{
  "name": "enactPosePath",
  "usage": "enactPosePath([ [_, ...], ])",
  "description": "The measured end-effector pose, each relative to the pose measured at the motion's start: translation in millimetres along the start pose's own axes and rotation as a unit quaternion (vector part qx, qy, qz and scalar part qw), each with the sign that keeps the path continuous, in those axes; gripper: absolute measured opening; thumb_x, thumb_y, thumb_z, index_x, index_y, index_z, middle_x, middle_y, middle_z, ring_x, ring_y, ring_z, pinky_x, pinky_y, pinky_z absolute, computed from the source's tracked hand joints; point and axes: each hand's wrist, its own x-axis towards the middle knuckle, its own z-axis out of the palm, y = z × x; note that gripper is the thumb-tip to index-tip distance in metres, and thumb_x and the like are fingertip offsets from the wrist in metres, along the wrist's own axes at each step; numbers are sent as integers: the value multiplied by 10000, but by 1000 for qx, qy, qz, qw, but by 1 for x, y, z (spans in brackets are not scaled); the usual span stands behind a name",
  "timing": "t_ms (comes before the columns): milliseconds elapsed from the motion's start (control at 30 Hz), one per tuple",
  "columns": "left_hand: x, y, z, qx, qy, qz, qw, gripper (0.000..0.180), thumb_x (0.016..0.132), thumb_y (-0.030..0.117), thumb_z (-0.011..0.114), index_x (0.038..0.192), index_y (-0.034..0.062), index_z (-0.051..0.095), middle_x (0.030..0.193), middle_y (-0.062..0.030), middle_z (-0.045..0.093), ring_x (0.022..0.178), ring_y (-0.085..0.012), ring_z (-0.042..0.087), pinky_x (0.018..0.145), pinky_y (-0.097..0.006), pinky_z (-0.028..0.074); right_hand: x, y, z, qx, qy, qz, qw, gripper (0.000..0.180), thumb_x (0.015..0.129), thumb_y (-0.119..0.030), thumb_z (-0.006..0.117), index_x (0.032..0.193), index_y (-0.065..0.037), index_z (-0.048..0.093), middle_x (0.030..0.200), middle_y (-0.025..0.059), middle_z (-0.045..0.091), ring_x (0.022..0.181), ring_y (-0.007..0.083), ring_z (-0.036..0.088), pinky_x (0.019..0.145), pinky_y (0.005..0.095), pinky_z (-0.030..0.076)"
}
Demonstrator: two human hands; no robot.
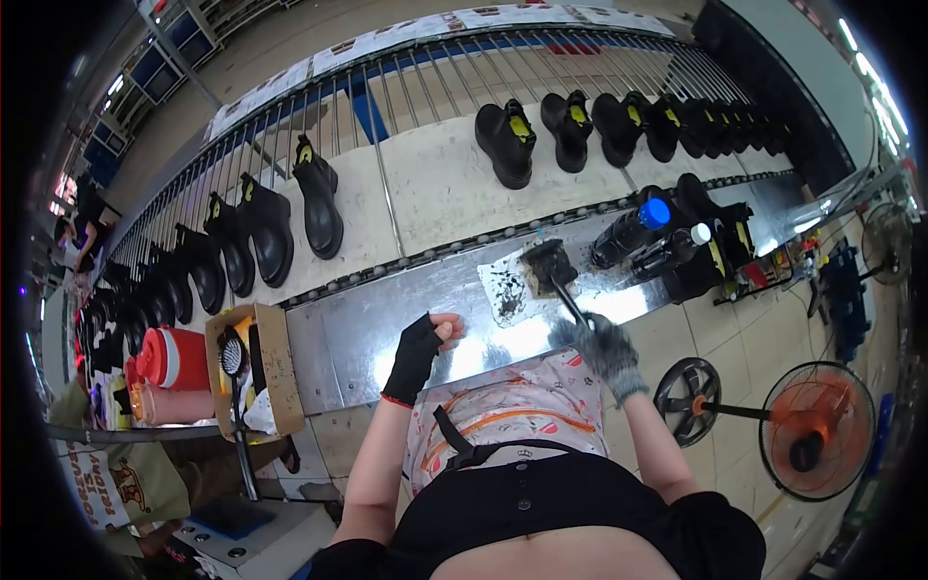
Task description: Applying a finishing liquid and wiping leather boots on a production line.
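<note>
My right hand (pixel 611 353), in a grey knitted glove, grips the handle of a brush (pixel 549 263). Its dark, smeared head rests on a white sheet (pixel 505 290) blotched with black, on the metal worktop (pixel 362 333). My left hand (pixel 425 348) wears a black fingerless glove and hovers over the worktop's near side. Its bare fingertips are curled in, with nothing visible in them. Beyond the brush stand a dark bottle with a blue cap (pixel 623 237) and another dark bottle with a white cap (pixel 672 253).
Black ankle boots (pixel 317 203) line the conveyor (pixel 425 184) behind the worktop, left and right. More boots (pixel 715 227) stand by the bottles. At left are a cardboard box (pixel 275 362) with a hairbrush (pixel 232 356) and a red jug (pixel 174 358). An orange fan (pixel 817 430) stands at right.
</note>
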Motion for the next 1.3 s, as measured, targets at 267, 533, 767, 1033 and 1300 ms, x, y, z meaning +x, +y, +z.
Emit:
enactPosePath([
  [267, 53, -13, 35, 46, -81, 60, 994, 524, 886, 357, 566, 1293, 38, 484, 1150, -71, 605, 968, -116, 570, 783, -254, 449, -10, -4, -13, -180, -91, 106, 974, 495, 844, -473, 548, 1115, -60, 573, 958, 195, 646, 903, 361, 617, 781, 427, 482],
  [533, 142, -45, 86, 103, -98, 75, 987, 241, 846, 141, 569, 1052, 22, 609, 857, -9, 631, 815, -91, 578, 695, -245, 450, 24, -8, -9, -124, -114, 103, 980, 397, 844, -374, 595, 1117, -85, 594, 963, 155, 659, 871, 304, 633, 765, 388, 488],
  [767, 176, -87, 74, -60, -137, 229, 962, 283, 889, 100, 518, 1157, 14, 550, 1008, -47, 622, 919, -117, 568, 798, -280, 467, 45, 59, 62, 27, 1, -83, 996, 484, 769, -251, 658, 1186, -26, 559, 1090, 165, 623, 960, 296, 599, 827, 388, 472],
  [1033, 28, -4, -59, 92, 166, 309, 932, 281, 896, 78, 518, 1167, 7, 533, 1037, -70, 615, 898, -102, 575, 804, -240, 461, 21, 5, 31, -258, 31, -54, 964, 759, 719, -284, 671, 1330, 60, 382, 1186, 216, 553, 1064, 330, 532, 903, 373, 424],
  [1300, -183, 30, -301, 578, 612, 14, 539, 247, 748, 246, 646, 923, 73, 646, 868, -161, 652, 808, -312, 633, 704, -399, 495, 35, 43, 14, -267, 188, -194, 925, 648, 811, -434, 628, 1246, 25, 486, 1207, 197, 551, 1146, 330, 495, 981, 422, 373],
])
